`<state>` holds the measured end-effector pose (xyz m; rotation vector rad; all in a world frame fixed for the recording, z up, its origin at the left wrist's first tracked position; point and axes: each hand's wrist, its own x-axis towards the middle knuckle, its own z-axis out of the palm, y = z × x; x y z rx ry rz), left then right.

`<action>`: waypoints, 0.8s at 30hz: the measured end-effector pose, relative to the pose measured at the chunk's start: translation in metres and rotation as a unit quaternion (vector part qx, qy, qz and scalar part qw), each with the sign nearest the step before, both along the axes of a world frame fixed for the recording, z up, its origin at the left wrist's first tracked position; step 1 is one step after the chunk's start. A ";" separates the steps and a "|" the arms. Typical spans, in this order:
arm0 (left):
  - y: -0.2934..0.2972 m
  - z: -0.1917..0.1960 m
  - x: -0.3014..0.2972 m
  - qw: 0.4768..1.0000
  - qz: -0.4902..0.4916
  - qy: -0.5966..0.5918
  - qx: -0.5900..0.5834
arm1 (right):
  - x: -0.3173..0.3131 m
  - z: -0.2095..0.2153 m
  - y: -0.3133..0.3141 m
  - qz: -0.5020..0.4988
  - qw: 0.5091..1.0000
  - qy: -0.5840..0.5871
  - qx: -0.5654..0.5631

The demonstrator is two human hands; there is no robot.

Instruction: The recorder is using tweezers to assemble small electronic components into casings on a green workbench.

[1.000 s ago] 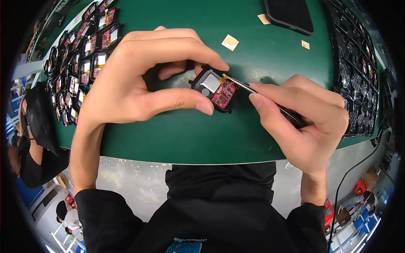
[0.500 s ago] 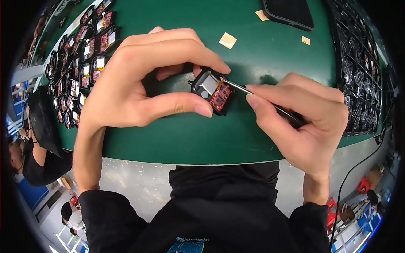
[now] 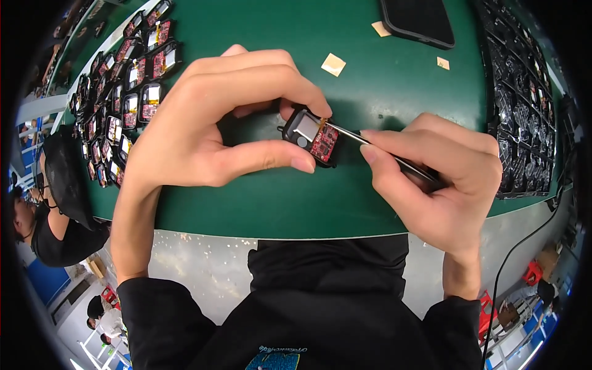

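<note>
My left hand (image 3: pixel 216 123) pinches a small black electronic module (image 3: pixel 310 135) between thumb and fingers, just above the green table mat (image 3: pixel 259 203). The module shows a grey square part and a red circuit board on its open face. My right hand (image 3: pixel 441 172) grips metal tweezers (image 3: pixel 370 143), whose tips touch the module's upper right edge at a small orange strip.
Several similar modules (image 3: pixel 126 92) lie in rows at the far left. A black tray of parts (image 3: pixel 518 98) fills the right side. A dark phone (image 3: pixel 416 21) and small tan paper squares (image 3: pixel 333 64) lie at the back. Another person (image 3: pixel 43 216) sits at lower left.
Both hands stay on the module and tweezers; they have shifted only slightly, and the tweezer tips remain at the module's edge.
</note>
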<state>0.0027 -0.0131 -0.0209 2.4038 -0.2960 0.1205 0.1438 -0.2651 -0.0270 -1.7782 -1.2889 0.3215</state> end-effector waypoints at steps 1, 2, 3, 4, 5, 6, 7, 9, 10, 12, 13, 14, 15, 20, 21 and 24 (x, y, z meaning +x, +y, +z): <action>0.003 -0.002 -0.003 1.000 0.004 -0.002 0.002 | -0.001 -0.001 0.002 0.004 1.000 -0.002 0.002; 0.001 0.000 -0.002 1.000 0.015 0.008 -0.023 | 0.001 0.002 -0.002 -0.018 1.000 0.004 0.007; 0.000 0.002 -0.001 0.998 0.026 0.018 -0.049 | 0.001 0.004 -0.005 -0.039 0.999 0.010 0.012; -0.002 0.005 -0.001 0.998 0.023 0.016 -0.061 | 0.001 0.004 -0.009 -0.047 0.999 0.015 0.021; -0.004 0.009 0.002 0.998 0.027 0.019 -0.059 | -0.003 0.001 -0.008 -0.044 0.998 0.005 0.033; -0.004 0.008 0.000 0.998 0.028 0.013 -0.062 | -0.011 -0.007 -0.002 -0.070 0.996 0.038 0.048; -0.005 0.007 0.000 0.998 0.028 0.007 -0.063 | -0.015 -0.008 0.003 -0.095 0.991 0.071 0.063; -0.006 0.008 -0.004 0.998 0.025 0.023 -0.052 | -0.022 -0.006 0.008 -0.046 0.998 0.029 0.042; -0.005 0.008 -0.004 0.997 0.017 0.022 -0.069 | -0.024 0.003 0.012 -0.041 0.999 0.001 0.020; -0.005 0.005 -0.009 0.994 0.015 0.036 -0.100 | -0.029 0.002 0.015 -0.032 0.998 -0.055 0.018; -0.005 0.004 -0.009 0.992 0.016 0.044 -0.115 | -0.030 -0.001 0.017 -0.032 0.997 -0.059 0.034; -0.008 0.007 -0.009 0.992 0.010 0.054 -0.115 | -0.031 -0.002 0.014 -0.031 0.996 -0.077 0.021; -0.009 0.007 -0.009 0.993 0.013 0.051 -0.108 | -0.030 -0.002 0.013 -0.031 0.995 -0.096 0.008; 0.004 0.028 0.004 0.980 0.003 0.129 -0.150 | -0.023 0.005 0.001 -0.053 0.997 -0.062 0.014; 0.017 0.034 0.006 0.984 0.031 0.098 -0.143 | -0.019 0.008 -0.004 -0.053 0.995 -0.074 0.030; 0.088 0.039 0.026 0.985 0.165 -0.044 -0.012 | 0.002 0.023 -0.027 -0.089 0.992 -0.074 0.050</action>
